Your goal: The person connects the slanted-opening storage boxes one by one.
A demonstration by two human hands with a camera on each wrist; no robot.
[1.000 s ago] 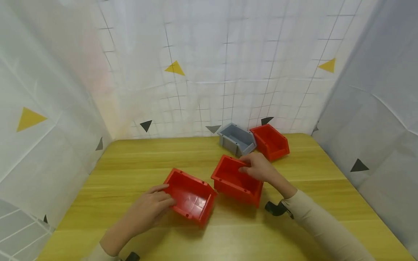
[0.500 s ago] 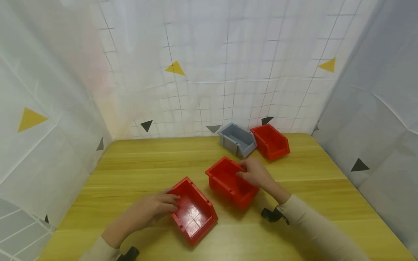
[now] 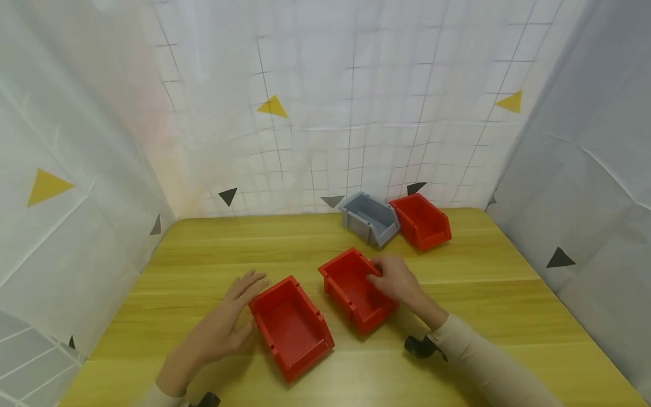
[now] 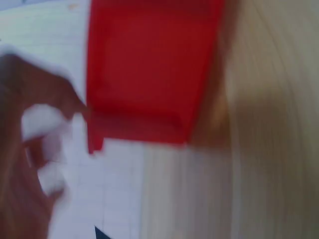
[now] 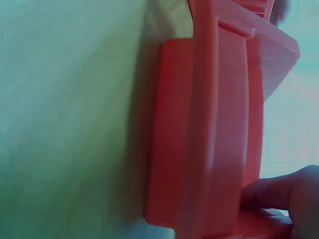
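Two red plastic storage bins lie side by side on the table in the head view. My left hand (image 3: 218,333) is at the left bin (image 3: 292,330), its fingers extended past the bin's back left corner. In the blurred left wrist view, a digit of that hand (image 4: 30,94) reaches the bin's (image 4: 149,64) edge. My right hand (image 3: 402,282) grips the right wall of the other bin (image 3: 358,288), thumb inside and the other fingers mostly hidden behind the wall. The right wrist view shows the thumb (image 5: 271,194) inside this bin (image 5: 199,124).
Behind, a grey bin (image 3: 370,217) stands against a third red bin (image 3: 421,220) near the table's back edge. White sheeting (image 3: 325,113) with grid lines and triangles rises at the back and both sides of the wooden table (image 3: 229,243).
The left bin has turned clockwise and shifted nearer; my left hand has taken its fingers out of it. The right bin has turned clockwise and moved slightly left and nearer in my right hand.
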